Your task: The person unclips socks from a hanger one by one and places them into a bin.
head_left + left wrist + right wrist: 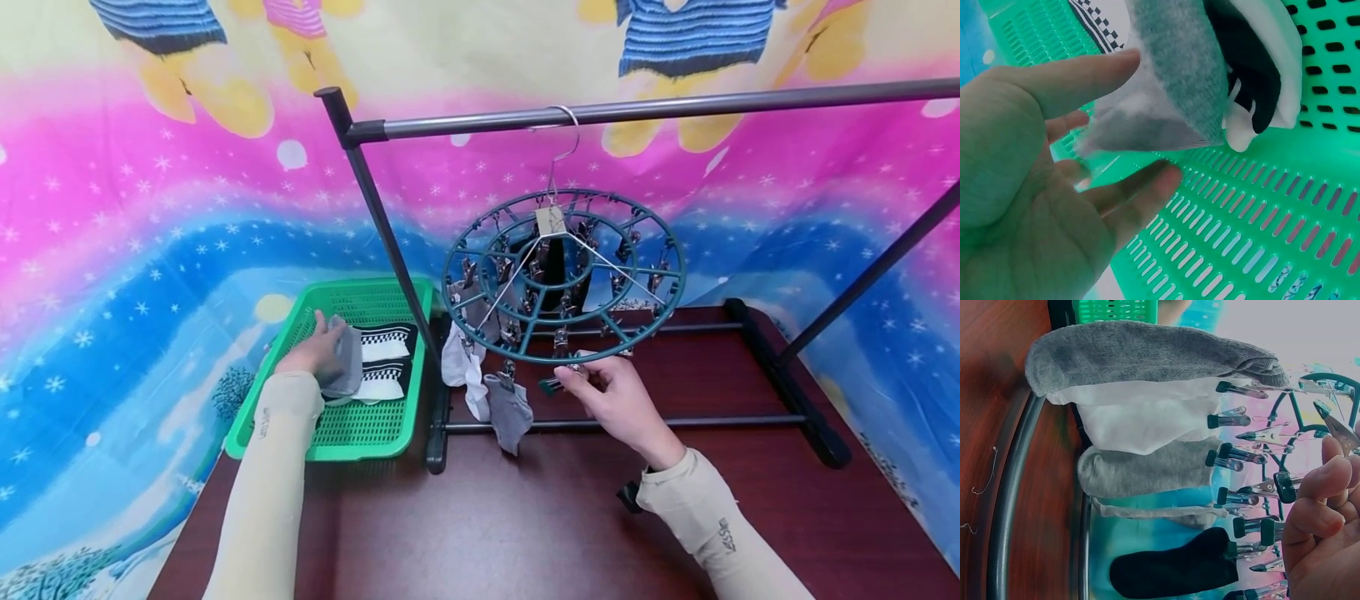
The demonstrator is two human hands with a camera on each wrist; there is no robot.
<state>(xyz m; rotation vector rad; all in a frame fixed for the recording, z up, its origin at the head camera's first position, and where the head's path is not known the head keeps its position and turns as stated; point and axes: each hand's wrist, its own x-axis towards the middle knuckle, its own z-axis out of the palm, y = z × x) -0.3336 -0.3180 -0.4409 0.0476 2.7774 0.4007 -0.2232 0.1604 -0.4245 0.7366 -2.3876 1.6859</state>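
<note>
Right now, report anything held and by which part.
The right hand pinches a metal clip by the end opposite its green tip; whether the left hand grips the nearby gray sock cannot be told.

Small dark lettering [262,422], which appears to read "LetsSlim", is printed lengthwise near the wrist end of the cream-coloured, close-fitting cloth left sleeve [264,496]. Similar dark lettering [727,536] is carried by the matching cream cloth right sleeve [708,512]. In both places, the exact spelling is blurred.
</note>
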